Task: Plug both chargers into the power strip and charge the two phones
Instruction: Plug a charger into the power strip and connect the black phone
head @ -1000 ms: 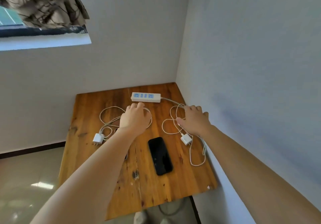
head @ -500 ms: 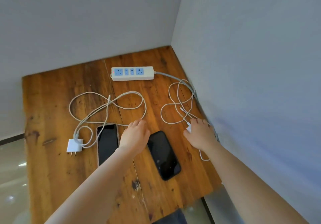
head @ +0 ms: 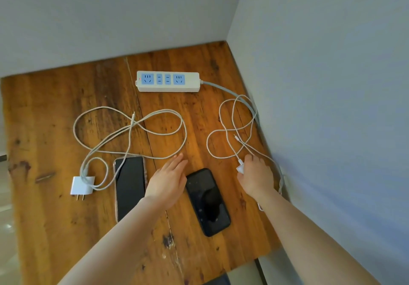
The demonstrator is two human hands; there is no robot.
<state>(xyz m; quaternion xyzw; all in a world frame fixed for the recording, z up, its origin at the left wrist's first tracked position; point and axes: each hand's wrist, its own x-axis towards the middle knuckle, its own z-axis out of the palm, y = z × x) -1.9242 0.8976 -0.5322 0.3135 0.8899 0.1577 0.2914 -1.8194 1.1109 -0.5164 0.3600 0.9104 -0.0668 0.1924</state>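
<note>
A white power strip point(head: 168, 81) with blue sockets lies at the back of the wooden table point(head: 55, 112), all sockets bare. The left charger point(head: 82, 185) rests unplugged at the left, its cable point(head: 130, 130) looped across the wood. Two dark phones lie face up: the left phone point(head: 129, 183) and the right phone point(head: 208, 203). My left hand point(head: 168, 180) hovers flat between them, fingers apart, holding nothing. My right hand point(head: 254, 176) covers the right charger point(head: 240, 167), fingers closing around it; its cable point(head: 230, 130) coils beyond.
Grey walls point(head: 321, 85) meet in a corner behind and right of the table. The power strip's grey cord point(head: 234, 95) runs along the right wall. Tiled floor point(head: 6, 229) shows left of the table edge.
The view has tilted down and closer to the table. Both hands pulled back from the cable loops toward the phones; my right hand settled onto the right charger.
</note>
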